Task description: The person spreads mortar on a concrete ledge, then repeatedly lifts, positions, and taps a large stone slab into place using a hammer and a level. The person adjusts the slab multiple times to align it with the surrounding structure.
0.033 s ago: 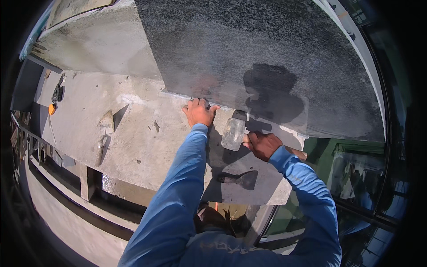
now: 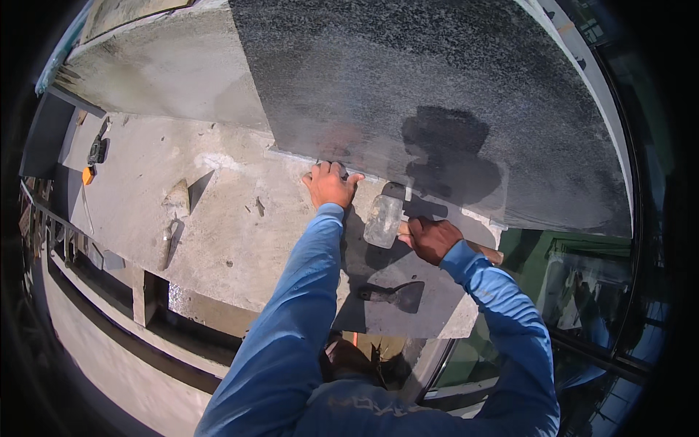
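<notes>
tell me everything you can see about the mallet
The mallet has a chunky, pale grey head with rounded edges and a scuffed face that looks like worn rubber. Its brownish handle looks wooden. The right hand grips it close to the head, and the butt sticks out past the grip to the right. The head points left, over the concrete surface near the lower edge of the dark speckled panel; whether it touches either is unclear.

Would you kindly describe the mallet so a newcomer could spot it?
Find the big dark speckled panel, then the concrete ledge below it. The right hand grips the mallet by its wooden handle. Its pale, chunky head sets it apart from the flat-bladed scraper nearby.
</notes>
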